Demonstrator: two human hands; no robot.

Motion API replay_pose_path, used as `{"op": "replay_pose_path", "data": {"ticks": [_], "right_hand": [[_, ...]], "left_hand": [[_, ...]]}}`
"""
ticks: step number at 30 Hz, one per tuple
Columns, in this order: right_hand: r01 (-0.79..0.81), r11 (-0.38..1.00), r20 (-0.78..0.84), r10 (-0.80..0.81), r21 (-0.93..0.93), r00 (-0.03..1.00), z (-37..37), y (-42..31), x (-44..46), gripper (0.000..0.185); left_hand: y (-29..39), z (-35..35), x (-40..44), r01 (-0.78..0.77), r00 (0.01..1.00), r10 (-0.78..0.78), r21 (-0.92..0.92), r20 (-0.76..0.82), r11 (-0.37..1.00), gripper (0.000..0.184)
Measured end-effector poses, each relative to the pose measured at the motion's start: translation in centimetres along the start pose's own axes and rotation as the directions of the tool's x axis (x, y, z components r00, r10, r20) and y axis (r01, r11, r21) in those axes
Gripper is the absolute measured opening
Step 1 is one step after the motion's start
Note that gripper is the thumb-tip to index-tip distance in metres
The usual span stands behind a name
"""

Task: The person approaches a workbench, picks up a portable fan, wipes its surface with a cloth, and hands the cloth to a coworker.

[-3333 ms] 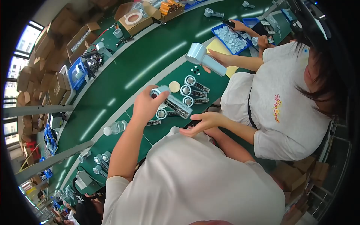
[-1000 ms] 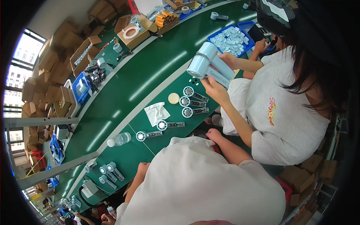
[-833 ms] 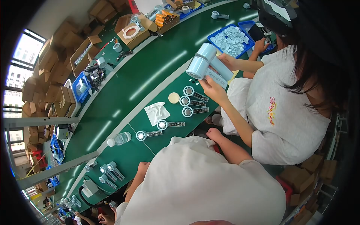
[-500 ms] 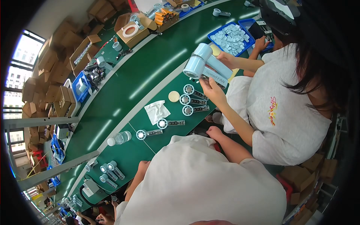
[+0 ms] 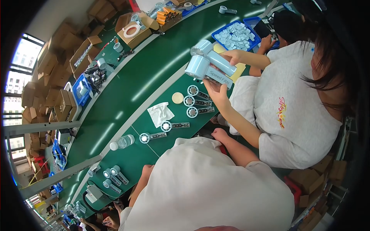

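My left hand (image 5: 147, 169) is at the green table's near edge, mostly hidden by my white shirt, its fingers out of sight. Low by my lap, my right hand (image 5: 219, 135) looks curled closed, with nothing visible in it. Nearest on the table are two open-bodied handheld fans, one fan (image 5: 152, 137) and another fan (image 5: 175, 126), with bare inner parts showing in their handles. Close by are a white cloth (image 5: 160, 114) and a clear bottle (image 5: 122, 142). Three more such fans (image 5: 197, 101) lie in a row farther right.
A co-worker on my right holds two light-blue handheld fans (image 5: 210, 63), one marked "Speed FAN". Beyond them is a blue tray (image 5: 237, 36) of pale parts. A round cream disc (image 5: 177, 98) lies on the table. A metal post (image 5: 61, 175) crosses at left, beside several fans (image 5: 111, 179).
The co-worker's two fans have shifted slightly left and turned, showing more separation between them. My hands and the things on the table stay about where they were.
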State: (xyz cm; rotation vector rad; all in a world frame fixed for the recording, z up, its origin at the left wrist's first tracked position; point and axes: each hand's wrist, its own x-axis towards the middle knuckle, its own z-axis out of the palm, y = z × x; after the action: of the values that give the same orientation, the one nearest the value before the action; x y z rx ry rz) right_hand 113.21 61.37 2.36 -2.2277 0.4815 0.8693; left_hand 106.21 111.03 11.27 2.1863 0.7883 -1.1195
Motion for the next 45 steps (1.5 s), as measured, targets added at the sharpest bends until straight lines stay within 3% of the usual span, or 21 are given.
{"op": "replay_pose_path", "data": {"ticks": [9, 13, 18, 23, 45], "right_hand": [[-0.017, 1.0, 0.008, 0.017, -0.001, 1.0, -0.1, -0.3, 0.0, 0.029], [-0.017, 1.0, 0.0, 0.017, -0.002, 1.0, -0.3, -0.6, -0.1, 0.029], [-0.013, 1.0, 0.009, 0.013, 0.0, 1.0, -0.2, -0.6, 0.1, 0.03], [-0.01, 1.0, 0.005, 0.01, 0.014, 1.0, -0.2, -0.7, 0.1, 0.03], [0.006, 1.0, 0.008, -0.006, -0.021, 1.0, 0.2, -0.1, 0.6, 0.031]], "left_hand": [[0.9, -0.5, -0.9, 0.021, 0.999, -0.02, -0.021, 0.034, 1.0, 0.047], [3.1, -1.1, -3.5, -0.044, 0.997, 0.046, 0.032, -0.061, 0.999, 0.048], [2.7, -1.0, -3.2, -0.076, 0.995, 0.077, 0.015, -0.066, 0.997, 0.048], [0.7, -0.4, -0.3, -0.021, 1.0, 0.021, -0.012, 0.008, 1.0, 0.048], [1.3, -0.5, -0.7, 0.011, 1.0, -0.01, -0.052, 0.017, 0.999, 0.045]]}}
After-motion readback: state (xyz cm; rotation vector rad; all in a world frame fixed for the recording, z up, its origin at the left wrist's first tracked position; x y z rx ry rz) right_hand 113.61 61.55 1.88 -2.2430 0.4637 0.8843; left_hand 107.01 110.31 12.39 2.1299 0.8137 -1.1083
